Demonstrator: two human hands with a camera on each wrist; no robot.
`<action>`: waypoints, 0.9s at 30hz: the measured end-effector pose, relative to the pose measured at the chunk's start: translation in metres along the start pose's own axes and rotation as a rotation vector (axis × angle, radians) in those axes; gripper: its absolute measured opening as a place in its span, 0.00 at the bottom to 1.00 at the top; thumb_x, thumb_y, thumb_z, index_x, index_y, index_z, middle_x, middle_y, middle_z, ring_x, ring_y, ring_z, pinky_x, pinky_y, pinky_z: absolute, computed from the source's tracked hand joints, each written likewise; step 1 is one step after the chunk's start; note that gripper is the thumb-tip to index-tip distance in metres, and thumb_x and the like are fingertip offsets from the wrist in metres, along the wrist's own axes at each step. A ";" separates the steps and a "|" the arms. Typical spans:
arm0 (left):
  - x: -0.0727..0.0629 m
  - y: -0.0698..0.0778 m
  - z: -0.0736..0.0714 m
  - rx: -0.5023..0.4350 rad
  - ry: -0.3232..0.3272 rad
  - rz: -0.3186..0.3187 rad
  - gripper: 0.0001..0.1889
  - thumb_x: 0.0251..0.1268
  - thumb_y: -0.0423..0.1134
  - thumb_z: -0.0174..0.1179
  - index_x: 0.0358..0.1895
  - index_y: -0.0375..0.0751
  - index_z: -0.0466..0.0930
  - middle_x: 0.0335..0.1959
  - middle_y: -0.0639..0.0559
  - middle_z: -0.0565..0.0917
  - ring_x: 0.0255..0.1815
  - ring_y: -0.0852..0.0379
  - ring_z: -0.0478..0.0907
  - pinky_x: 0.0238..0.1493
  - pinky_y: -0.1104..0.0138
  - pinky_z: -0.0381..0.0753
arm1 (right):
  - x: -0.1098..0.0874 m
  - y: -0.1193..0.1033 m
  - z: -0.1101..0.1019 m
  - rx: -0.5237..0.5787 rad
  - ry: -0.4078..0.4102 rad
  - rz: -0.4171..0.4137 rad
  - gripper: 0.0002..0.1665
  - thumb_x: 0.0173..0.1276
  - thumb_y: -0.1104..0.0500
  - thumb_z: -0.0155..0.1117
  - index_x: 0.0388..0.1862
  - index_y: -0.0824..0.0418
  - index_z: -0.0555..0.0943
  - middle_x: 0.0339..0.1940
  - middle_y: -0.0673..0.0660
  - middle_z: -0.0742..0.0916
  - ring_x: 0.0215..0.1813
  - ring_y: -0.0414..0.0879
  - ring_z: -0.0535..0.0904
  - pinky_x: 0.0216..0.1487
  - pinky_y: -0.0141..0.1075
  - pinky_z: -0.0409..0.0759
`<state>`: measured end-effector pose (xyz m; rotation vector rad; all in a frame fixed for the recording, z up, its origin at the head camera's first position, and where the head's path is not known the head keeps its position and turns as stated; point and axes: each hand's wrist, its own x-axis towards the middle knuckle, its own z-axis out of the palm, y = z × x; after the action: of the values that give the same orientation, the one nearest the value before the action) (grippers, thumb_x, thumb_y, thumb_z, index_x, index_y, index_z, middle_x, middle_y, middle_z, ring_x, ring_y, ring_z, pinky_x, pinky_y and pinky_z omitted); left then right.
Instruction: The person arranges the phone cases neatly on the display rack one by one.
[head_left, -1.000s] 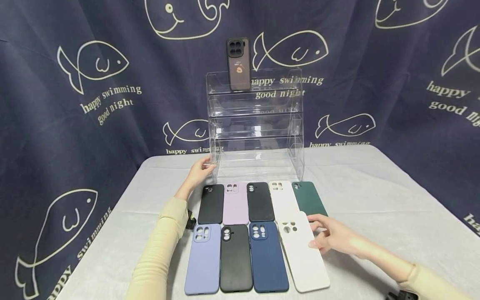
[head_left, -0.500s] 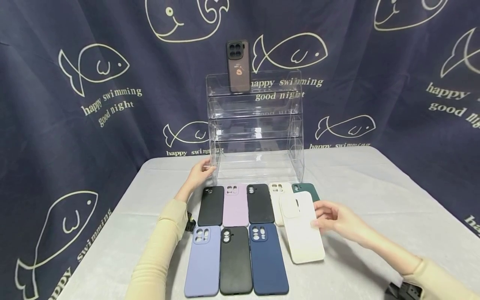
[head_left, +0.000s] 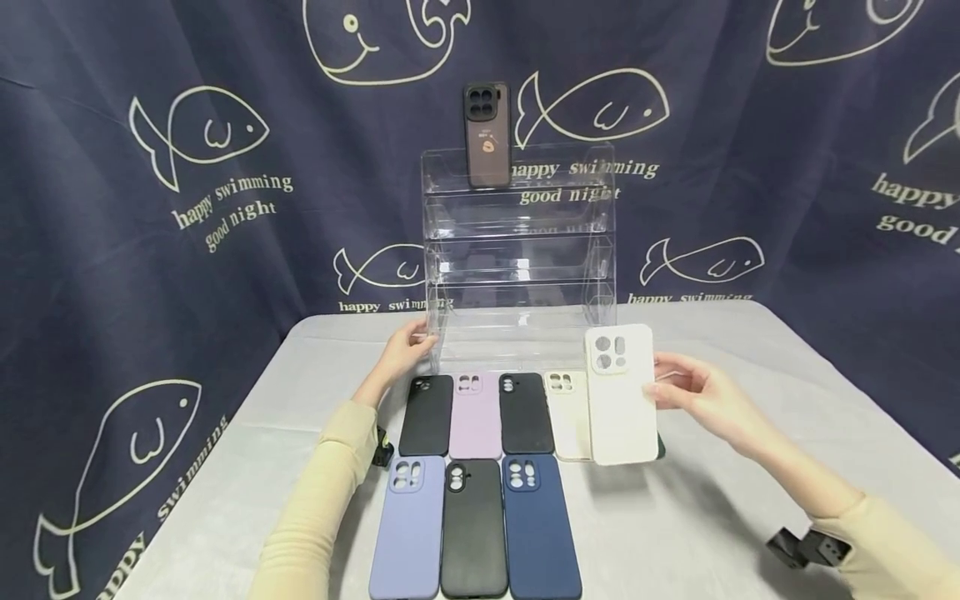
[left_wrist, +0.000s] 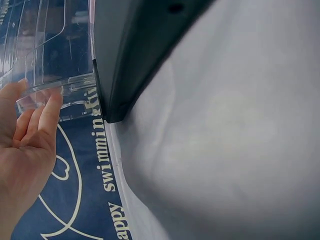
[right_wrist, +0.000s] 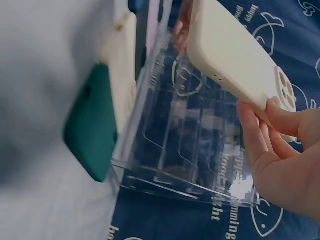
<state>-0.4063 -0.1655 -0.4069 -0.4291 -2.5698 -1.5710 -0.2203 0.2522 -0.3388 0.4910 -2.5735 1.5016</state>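
My right hand (head_left: 708, 404) pinches a white phone case (head_left: 622, 417) by its right edge, thumb against fingers, as the right wrist view also shows. The case is held upright in front of the rack, its camera cutouts at the top, and hides most of a dark green case (right_wrist: 92, 125). My left hand (head_left: 401, 354) grips the lower left side of a clear tiered display rack (head_left: 517, 342). In the left wrist view its thumb and fingers (left_wrist: 50, 112) lie around the rack's transparent edge. A dark phone case with a small print (head_left: 489, 158) stands in the rack's top tier.
Behind the held case lies a cream case (head_left: 570, 429). Beside it run two black cases (head_left: 525, 417) (head_left: 426, 417) and a lilac case (head_left: 476, 421). The front row has a periwinkle case (head_left: 407, 533), another black case (head_left: 473, 533) and a navy case (head_left: 542, 533).
My right hand has lifted the white phone case from the right end of the front row and raised it towards the rack, turning it upright. The left hand stays on the rack.
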 end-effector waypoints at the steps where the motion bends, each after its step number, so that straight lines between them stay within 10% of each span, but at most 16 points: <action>1: 0.000 0.000 0.000 0.004 0.000 -0.001 0.28 0.66 0.37 0.57 0.66 0.29 0.62 0.59 0.31 0.73 0.58 0.39 0.74 0.58 0.56 0.77 | 0.003 -0.001 -0.002 -0.003 0.012 -0.010 0.30 0.65 0.64 0.61 0.62 0.77 0.65 0.39 0.48 0.83 0.37 0.32 0.83 0.40 0.30 0.85; 27: 0.008 0.011 0.003 -0.038 0.130 0.053 0.31 0.62 0.36 0.61 0.67 0.34 0.62 0.65 0.36 0.69 0.65 0.41 0.67 0.68 0.52 0.67 | 0.072 -0.035 -0.032 -0.040 0.202 -0.178 0.25 0.62 0.66 0.64 0.57 0.72 0.73 0.34 0.37 0.83 0.36 0.33 0.83 0.37 0.28 0.85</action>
<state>-0.4104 -0.1571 -0.3972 -0.3825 -2.4164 -1.5773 -0.2781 0.2489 -0.2750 0.5191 -2.3350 1.3634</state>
